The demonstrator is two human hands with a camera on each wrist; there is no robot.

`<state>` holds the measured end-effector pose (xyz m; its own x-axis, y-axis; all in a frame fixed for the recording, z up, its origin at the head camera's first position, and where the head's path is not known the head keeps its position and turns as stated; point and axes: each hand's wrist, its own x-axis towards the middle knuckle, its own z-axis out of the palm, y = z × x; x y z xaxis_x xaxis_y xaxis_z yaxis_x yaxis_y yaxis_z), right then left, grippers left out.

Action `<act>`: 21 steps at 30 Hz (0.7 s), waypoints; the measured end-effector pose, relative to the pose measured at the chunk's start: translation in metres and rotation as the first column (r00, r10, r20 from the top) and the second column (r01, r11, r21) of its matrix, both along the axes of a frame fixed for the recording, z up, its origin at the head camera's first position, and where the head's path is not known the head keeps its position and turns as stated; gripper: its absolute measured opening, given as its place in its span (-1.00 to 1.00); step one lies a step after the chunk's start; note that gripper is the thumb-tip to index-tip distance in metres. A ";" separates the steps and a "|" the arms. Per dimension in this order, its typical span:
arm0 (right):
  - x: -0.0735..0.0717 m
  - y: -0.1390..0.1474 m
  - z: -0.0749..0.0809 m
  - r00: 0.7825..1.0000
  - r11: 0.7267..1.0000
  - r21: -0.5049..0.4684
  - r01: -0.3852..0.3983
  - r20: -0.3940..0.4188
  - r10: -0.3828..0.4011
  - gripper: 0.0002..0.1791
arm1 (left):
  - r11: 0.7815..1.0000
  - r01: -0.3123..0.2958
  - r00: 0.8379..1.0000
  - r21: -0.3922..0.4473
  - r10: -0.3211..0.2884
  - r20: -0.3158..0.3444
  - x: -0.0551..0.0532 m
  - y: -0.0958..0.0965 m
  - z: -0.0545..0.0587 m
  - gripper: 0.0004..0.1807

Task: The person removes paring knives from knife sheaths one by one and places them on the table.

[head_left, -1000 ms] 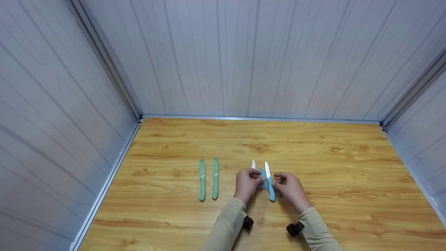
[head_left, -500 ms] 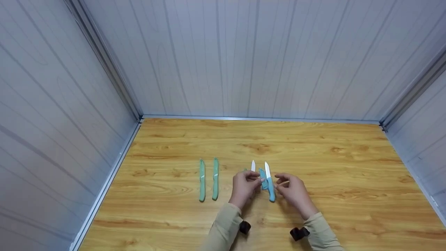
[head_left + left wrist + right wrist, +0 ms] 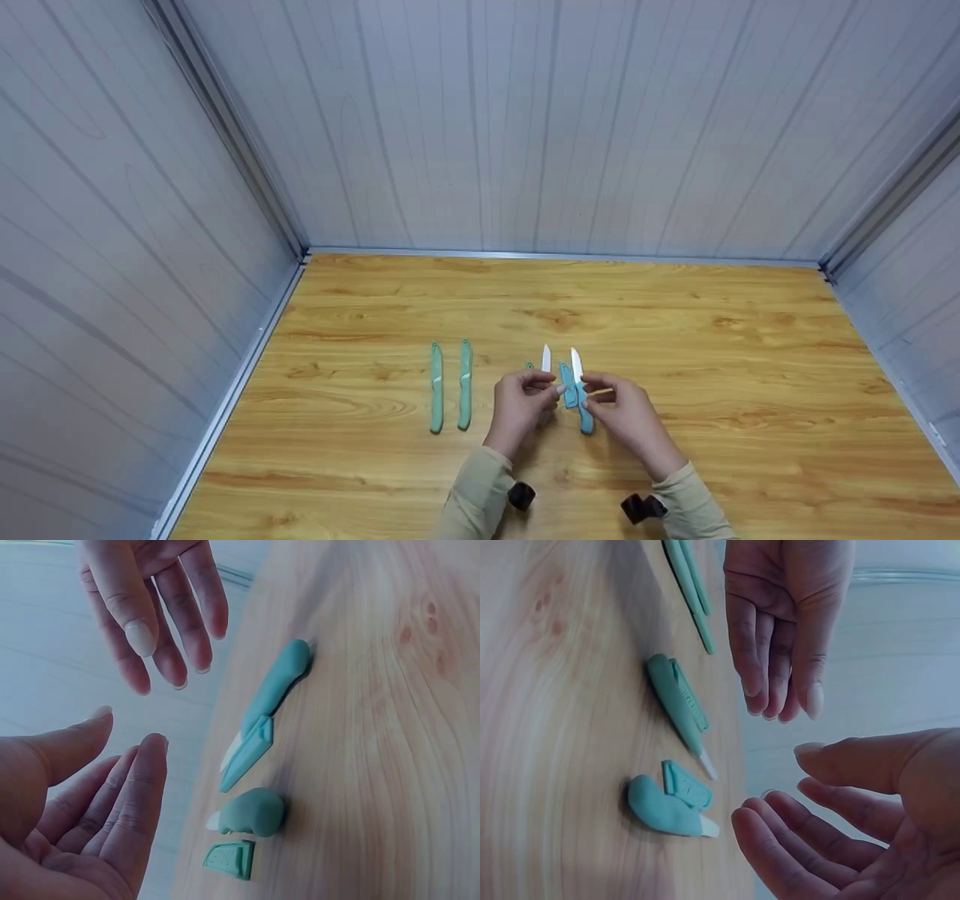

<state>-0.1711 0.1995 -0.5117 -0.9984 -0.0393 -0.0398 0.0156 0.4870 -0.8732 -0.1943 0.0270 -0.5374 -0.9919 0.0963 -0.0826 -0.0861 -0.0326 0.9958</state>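
My left hand (image 3: 519,411) hovers with relaxed fingers over a green-handled knife, whose white blade (image 3: 546,358) points away from me. In the head view this hand covers most of that knife's handle (image 3: 671,701) and its green sheath (image 3: 231,859). The blue knife (image 3: 585,420) lies to the right, bare white blade pointing away, with its blue sheath (image 3: 568,384) beside it. My right hand (image 3: 628,416) hovers with bent, loose fingers, overlapping the blue handle in the head view. Both wrist views show the hands facing each other above the table, with nothing between their fingers.
Two green knives in their sheaths, one on the far left (image 3: 436,390) and another beside it (image 3: 465,386), lie parallel on the wooden table (image 3: 360,480). Pale panel walls (image 3: 510,135) enclose the table at the back and both sides.
My left hand has drifted left and slightly toward me, uncovering the tip of the green sheath. My right hand moved off to the right, then back left over the blue handle. The knives stayed put.
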 end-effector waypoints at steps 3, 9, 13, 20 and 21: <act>0.002 -0.003 0.003 1.000 1.000 -0.003 -0.026 -0.017 0.026 -0.62 | 1.000 -0.010 1.000 -0.007 0.010 -0.001 0.002 -0.002 0.001 -0.79; 0.005 -0.008 0.004 0.992 0.991 -0.035 -0.125 -0.032 0.124 -0.55 | 1.000 -0.020 1.000 -0.013 0.020 -0.001 0.006 -0.006 0.002 -0.83; 0.006 -0.011 0.002 0.980 0.980 -0.036 -0.194 -0.057 0.192 -0.53 | 0.998 -0.022 1.000 -0.063 0.021 -0.021 0.007 -0.010 0.000 -0.81; 0.009 -0.018 0.002 0.962 0.964 0.090 -0.252 -0.088 0.260 -0.48 | 0.986 -0.007 0.999 -0.169 -0.002 -0.054 0.012 -0.022 -0.005 -0.76; 0.010 -0.019 0.002 0.958 0.960 0.107 -0.260 -0.093 0.270 -0.48 | 0.983 -0.006 0.998 -0.184 -0.006 -0.065 0.013 -0.024 -0.006 -0.75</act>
<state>-0.1614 0.1809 -0.5101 -0.9513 -0.3042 0.0491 -0.2148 0.5404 -0.8135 -0.1815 0.0027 -0.5432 -0.9957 0.0857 -0.0346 -0.0212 0.1518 0.9882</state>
